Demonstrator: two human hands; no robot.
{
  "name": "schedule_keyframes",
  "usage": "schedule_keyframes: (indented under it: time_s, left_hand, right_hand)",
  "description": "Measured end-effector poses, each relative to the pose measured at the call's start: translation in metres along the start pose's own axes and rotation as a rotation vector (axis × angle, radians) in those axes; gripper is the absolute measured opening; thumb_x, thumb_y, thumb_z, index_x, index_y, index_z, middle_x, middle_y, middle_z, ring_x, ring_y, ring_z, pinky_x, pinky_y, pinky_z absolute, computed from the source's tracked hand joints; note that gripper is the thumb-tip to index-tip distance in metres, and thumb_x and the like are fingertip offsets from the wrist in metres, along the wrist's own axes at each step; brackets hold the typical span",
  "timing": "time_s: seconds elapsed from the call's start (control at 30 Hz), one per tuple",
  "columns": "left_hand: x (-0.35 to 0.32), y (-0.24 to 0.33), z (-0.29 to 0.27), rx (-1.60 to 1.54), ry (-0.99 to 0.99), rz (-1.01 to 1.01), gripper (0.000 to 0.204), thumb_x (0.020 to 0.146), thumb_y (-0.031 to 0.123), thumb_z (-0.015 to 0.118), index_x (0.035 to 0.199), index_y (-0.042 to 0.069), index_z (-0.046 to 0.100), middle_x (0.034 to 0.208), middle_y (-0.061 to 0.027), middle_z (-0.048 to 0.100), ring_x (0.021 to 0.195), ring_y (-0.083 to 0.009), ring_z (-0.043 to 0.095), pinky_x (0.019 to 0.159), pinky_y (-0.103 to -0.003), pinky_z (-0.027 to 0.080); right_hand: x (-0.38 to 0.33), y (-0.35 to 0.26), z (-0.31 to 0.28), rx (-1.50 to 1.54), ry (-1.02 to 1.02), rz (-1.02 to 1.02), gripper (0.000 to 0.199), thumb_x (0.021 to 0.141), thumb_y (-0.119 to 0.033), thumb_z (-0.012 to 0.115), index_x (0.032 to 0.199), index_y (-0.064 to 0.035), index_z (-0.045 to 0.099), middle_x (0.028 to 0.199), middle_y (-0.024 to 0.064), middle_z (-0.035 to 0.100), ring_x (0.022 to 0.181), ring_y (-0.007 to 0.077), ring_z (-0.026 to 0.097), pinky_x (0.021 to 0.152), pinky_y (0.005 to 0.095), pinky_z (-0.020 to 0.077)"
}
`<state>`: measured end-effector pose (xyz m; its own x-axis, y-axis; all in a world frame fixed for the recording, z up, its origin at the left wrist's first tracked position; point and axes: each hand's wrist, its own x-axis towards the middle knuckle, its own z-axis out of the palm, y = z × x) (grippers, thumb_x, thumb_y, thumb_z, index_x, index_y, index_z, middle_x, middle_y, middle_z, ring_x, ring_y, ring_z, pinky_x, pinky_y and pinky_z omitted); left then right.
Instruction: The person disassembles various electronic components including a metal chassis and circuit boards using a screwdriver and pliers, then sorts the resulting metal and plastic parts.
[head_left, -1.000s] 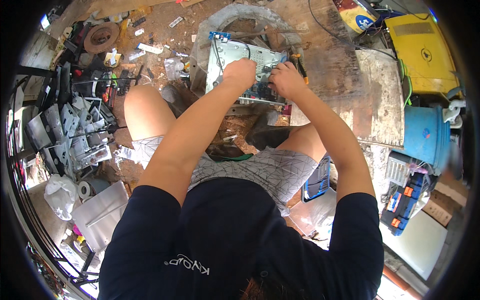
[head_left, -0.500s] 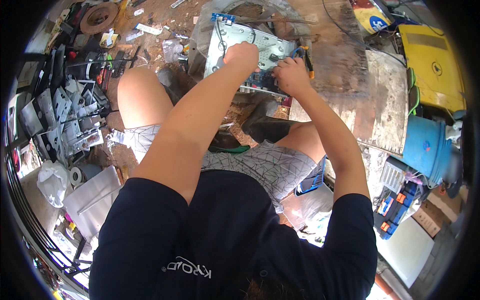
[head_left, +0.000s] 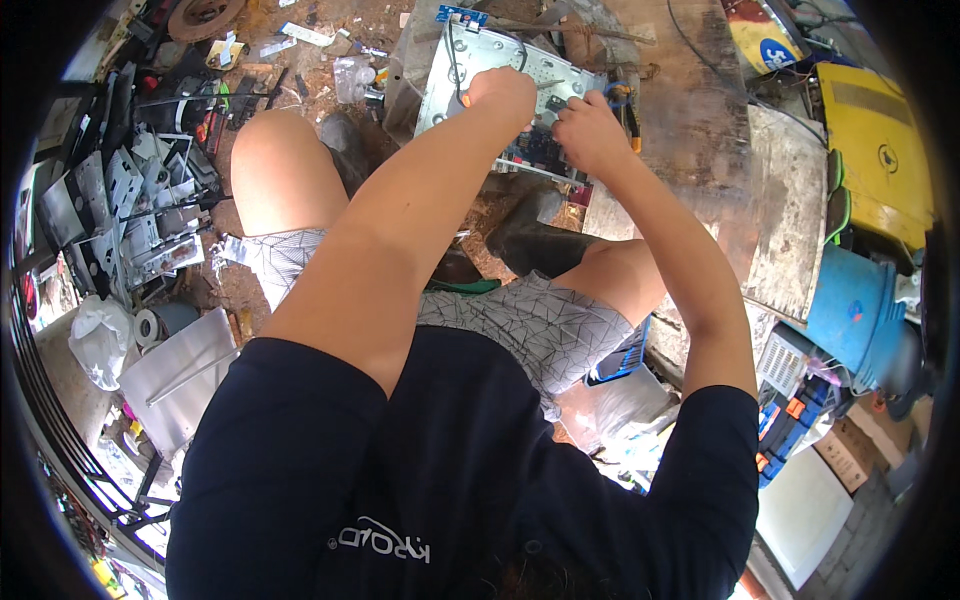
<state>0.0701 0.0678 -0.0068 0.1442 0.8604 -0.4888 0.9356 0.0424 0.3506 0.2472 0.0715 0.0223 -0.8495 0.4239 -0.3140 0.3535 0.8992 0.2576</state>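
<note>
A flat grey metal chassis plate [head_left: 470,75] lies tilted on the ground before the knees. A dark circuit board [head_left: 530,155] is fixed at its near edge, partly hidden by both hands.

chassis [head_left: 470,70] — dull grey sheet metal | bucket [head_left: 850,310] — smooth blue plastic | shorts [head_left: 540,330] — patterned grey cloth

At twelve o'clock lies a silver-grey metal chassis [head_left: 470,70] with a small blue board [head_left: 461,15] at its top edge and a dark circuit board [head_left: 530,152]. The shorts [head_left: 540,325] are grey with a thin dark line pattern; the shirt [head_left: 420,480] is navy. At three o'clock, a yellow case [head_left: 875,145] and a blue drum [head_left: 850,310].
</note>
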Motion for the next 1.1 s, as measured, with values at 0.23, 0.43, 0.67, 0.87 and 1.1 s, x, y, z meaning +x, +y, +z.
schedule_keyframes:
  time_s: [0.23, 0.43, 0.67, 0.87, 1.1]
  left_hand:
    - [-0.002, -0.005, -0.003, -0.034, 0.033, 0.015, 0.054, 0.072, 0.041, 0.083, 0.112, 0.005, 0.070, 0.112, -0.0119, 0.069, 0.099, -0.0315, 0.069, 0.074, -0.049, 0.059]
    - [-0.001, -0.007, 0.003, -0.063, 0.015, 0.021, 0.050, 0.073, 0.038, 0.083, 0.108, 0.004, 0.072, 0.105, -0.0129, 0.072, 0.094, -0.0321, 0.071, 0.074, -0.050, 0.059]
    - [0.000, -0.004, -0.002, -0.137, -0.023, 0.002, 0.047, 0.074, 0.035, 0.083, 0.106, 0.003, 0.072, 0.105, -0.0132, 0.072, 0.095, -0.0316, 0.071, 0.077, -0.049, 0.058]
    - [-0.005, -0.005, -0.001, -0.134, 0.024, 0.023, 0.042, 0.073, 0.030, 0.084, 0.103, 0.003, 0.073, 0.101, -0.0120, 0.073, 0.093, -0.0299, 0.071, 0.076, -0.047, 0.057]
    - [-0.006, -0.007, 0.000, -0.129, 0.048, 0.027, 0.028, 0.073, 0.024, 0.082, 0.093, 0.004, 0.076, 0.085, -0.0069, 0.074, 0.085, -0.0258, 0.072, 0.071, -0.042, 0.056]
  right_hand:
    - [-0.013, 0.007, 0.025, 0.150, 0.136, 0.127, 0.014, 0.083, -0.028, 0.067, 0.083, -0.0148, 0.072, 0.083, 0.0001, 0.066, 0.093, 0.0203, 0.059, 0.089, 0.0392, 0.0374]
    - [-0.015, 0.022, 0.001, 0.173, 0.006, -0.033, 0.017, 0.085, -0.025, 0.064, 0.094, -0.0108, 0.068, 0.090, 0.0060, 0.066, 0.098, 0.0238, 0.060, 0.094, 0.0390, 0.0393]
    - [0.002, 0.017, -0.005, 0.151, -0.172, -0.029, 0.021, 0.084, -0.026, 0.064, 0.093, -0.0073, 0.068, 0.091, 0.0109, 0.066, 0.089, 0.0285, 0.066, 0.080, 0.0414, 0.0495]
    - [0.006, 0.012, -0.004, 0.187, -0.177, 0.030, 0.019, 0.082, -0.026, 0.063, 0.086, -0.0079, 0.068, 0.086, 0.0121, 0.068, 0.079, 0.0311, 0.067, 0.067, 0.0437, 0.0545]
    - [0.013, 0.020, -0.001, 0.236, -0.150, -0.032, 0.019, 0.078, -0.026, 0.063, 0.083, -0.0088, 0.070, 0.081, 0.0121, 0.069, 0.076, 0.0330, 0.067, 0.066, 0.0447, 0.0539]
